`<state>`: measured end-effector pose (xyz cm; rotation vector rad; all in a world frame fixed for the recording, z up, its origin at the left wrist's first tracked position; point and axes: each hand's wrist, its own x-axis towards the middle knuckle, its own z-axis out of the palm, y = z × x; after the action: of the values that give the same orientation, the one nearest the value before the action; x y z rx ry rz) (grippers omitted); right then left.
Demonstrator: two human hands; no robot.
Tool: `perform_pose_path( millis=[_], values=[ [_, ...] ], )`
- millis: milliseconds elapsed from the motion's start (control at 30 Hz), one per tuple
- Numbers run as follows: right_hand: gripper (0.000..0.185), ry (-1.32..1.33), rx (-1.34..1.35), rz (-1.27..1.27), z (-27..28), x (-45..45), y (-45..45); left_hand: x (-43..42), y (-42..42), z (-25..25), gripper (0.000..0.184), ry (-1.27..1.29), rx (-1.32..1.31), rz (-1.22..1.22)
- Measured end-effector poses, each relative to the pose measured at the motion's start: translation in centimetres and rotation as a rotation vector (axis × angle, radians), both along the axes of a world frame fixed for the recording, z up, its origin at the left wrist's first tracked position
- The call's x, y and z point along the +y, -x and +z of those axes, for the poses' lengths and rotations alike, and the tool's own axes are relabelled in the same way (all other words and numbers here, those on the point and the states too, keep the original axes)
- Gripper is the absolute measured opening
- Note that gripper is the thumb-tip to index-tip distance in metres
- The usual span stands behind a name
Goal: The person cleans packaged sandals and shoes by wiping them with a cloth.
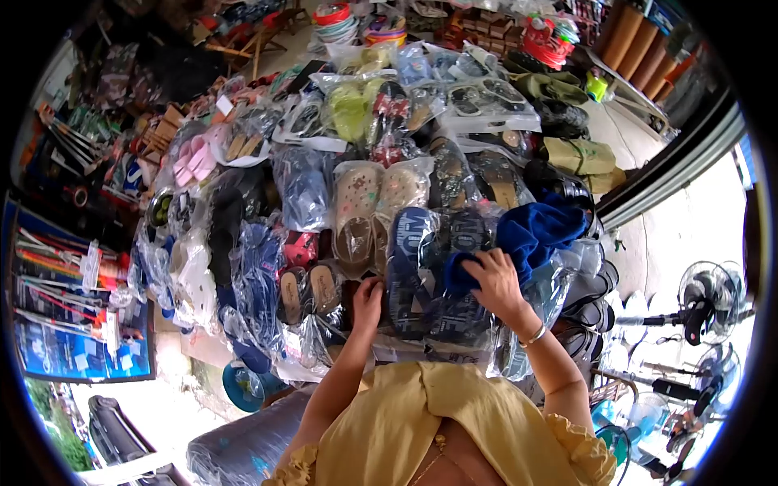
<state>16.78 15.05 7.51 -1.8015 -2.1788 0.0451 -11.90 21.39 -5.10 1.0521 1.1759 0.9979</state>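
A pair of navy slippers (412, 267) with large lettering lies in a clear plastic bag right in front of me. Along the bag's left edge, my left hand (367, 306) is closed, its fingers curled against the plastic. My right hand (494, 283) is closed on a royal blue cloth (541, 235) and presses part of it against the right slipper. The rest of the cloth is bunched up to the right, over neighbouring footwear. Tan sandals (327, 285) in plastic lie just left of my left hand. Brown and beige clogs (354, 202) sit behind the navy pair.
Bagged footwear covers the display, including pink slippers (194, 158) and white clogs (193, 271). Electric fans (703, 300) stand at the right, near black shoes (592, 312). A blue rack of goods (77, 300) is on the left. A plastic-wrapped roll (247, 437) lies below.
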Motion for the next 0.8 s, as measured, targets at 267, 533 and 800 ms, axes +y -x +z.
perform_pose_path(
  millis=[267,533,800],
  values=[
    [0.058,-0.175,0.178,-0.106,2.0,-0.9,-1.1,-1.6,8.0,9.9,0.032,-0.581,0.719,-0.254],
    [0.057,-0.284,0.119,-0.264,0.9,-0.4,-2.3,-3.7,12.2,8.7,0.056,-0.625,1.171,-0.104],
    [0.062,-0.118,0.143,-0.101,-0.4,-1.5,-1.1,-2.0,11.5,8.7,0.013,-0.744,1.020,0.006]
  ],
)
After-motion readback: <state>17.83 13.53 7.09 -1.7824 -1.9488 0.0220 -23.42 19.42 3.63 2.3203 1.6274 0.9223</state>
